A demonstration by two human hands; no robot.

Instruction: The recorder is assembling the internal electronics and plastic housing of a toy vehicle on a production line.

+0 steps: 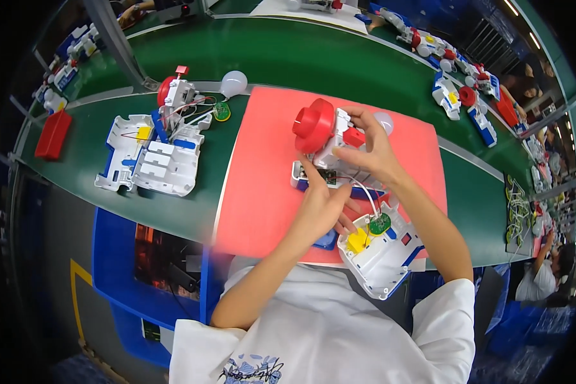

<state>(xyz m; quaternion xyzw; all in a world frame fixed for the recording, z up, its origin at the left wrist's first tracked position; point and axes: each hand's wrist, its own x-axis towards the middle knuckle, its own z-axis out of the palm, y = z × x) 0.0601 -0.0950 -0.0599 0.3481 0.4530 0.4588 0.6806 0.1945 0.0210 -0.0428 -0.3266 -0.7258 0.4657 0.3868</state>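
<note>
On a pink mat, my right hand curls over a white plastic mechanism with a large red wheel and a small red block. The mechanism sits in or over a white-and-blue housing shell holding a dark green board. My left hand grips the near edge of that shell, its index finger raised beneath the wheel. Wires run to a round green circuit board, which lies on an open white shell half with a yellow piece, tilted over the mat's front edge.
Left of the mat lies another opened white-and-blue shell, with a red-wheeled mechanism and a white bulb-shaped part. A red tray stands farther left. Beyond runs a green conveyor with similar assemblies. Blue bins sit below the table.
</note>
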